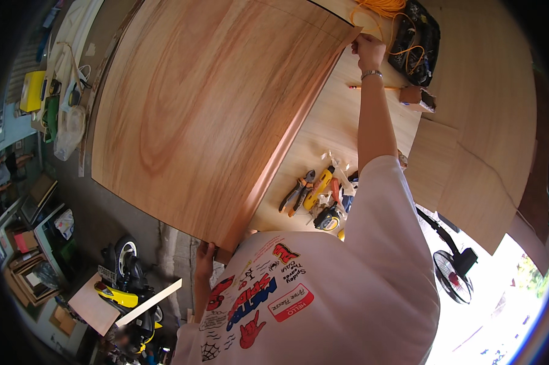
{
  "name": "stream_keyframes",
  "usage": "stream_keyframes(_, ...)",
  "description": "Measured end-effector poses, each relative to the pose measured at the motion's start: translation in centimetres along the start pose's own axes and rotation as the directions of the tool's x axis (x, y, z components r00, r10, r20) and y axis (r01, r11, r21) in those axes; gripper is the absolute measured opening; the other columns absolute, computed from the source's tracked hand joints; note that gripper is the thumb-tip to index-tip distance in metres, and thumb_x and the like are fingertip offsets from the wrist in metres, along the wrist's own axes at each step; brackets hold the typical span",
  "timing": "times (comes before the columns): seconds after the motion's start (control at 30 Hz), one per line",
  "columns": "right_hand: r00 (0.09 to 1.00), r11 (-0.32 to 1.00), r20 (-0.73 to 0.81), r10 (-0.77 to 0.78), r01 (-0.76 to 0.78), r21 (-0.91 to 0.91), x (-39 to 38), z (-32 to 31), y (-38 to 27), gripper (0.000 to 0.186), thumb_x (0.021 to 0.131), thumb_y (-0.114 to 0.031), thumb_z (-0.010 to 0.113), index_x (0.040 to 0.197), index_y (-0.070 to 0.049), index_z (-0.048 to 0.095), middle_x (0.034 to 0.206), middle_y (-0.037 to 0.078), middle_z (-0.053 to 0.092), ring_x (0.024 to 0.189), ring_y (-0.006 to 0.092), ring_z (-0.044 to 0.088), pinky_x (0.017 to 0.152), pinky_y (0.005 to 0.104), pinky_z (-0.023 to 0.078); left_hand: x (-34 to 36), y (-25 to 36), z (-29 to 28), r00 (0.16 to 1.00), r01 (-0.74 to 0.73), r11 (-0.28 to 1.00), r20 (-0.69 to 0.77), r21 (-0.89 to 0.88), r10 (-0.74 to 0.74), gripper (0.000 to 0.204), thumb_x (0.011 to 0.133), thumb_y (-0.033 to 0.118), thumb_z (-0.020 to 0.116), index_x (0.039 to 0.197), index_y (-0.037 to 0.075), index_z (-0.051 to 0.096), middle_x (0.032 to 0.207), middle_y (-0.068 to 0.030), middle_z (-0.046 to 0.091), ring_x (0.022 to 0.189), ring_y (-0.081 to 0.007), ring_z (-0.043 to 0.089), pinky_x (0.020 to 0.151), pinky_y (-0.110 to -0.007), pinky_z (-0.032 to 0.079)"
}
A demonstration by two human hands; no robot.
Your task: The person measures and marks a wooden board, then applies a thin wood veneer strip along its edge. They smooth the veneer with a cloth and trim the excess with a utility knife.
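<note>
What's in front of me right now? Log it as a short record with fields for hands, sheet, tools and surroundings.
Left hand: at the near corner of the wooden sheet; grip partly hidden
Right hand: fingers closed at the sheet's far right corner
Sheet: large, brown, visible grain
Tools: pliers, yellow cutter and tape measure, grouped right of the sheet
Near right forearm: pencil
Surroundings: fan lower right, motorbike lower left

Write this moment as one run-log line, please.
left hand: touches board, near edge; right hand: grips board, far corner; pliers: beside yellow tool
</note>
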State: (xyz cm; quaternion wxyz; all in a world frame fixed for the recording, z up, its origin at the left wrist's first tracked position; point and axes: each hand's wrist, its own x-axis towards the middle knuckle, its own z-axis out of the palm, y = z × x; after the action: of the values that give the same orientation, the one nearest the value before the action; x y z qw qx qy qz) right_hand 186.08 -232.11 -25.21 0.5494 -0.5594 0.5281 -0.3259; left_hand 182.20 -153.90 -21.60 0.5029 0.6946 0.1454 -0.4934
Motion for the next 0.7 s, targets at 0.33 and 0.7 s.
stream_keyframes(0.33,0.998,0.998,-0.006,-0.055,0.055,-0.006,2.9,-0.4,0.1,0.011,0.088,0.0,0.069,0.086,0.011,0.072,0.068,0.013,0.069,0.053,0.015,0.064,0.044,0.0284,0.049,0.0,-0.7,-0.3,1.0,0.006,1.0,-0.01,-0.015,-0.006,0.061,0.103,0.033,0.064,0.147,-0.005,0.045,0.136,-0.0113,0.062,0.123,-0.0188,0.058,0.106,-0.035,0.043)
stream_keyframes(0.7,0.991,0.997,0.127,0.042,-0.034,-0.07,-2.5,-0.6,1.1,0.014,0.087,-0.005,0.072,0.084,0.008,0.071,0.071,0.01,0.07,0.054,0.0126,0.061,0.047,0.0272,0.047,0.0,0.1,0.4,0.996,-0.089,0.994,0.032,0.064,0.088,0.067,0.104,0.041,0.061,0.147,-0.007,0.042,0.134,-0.011,0.062,0.119,-0.0186,0.06,0.104,-0.035,0.045)
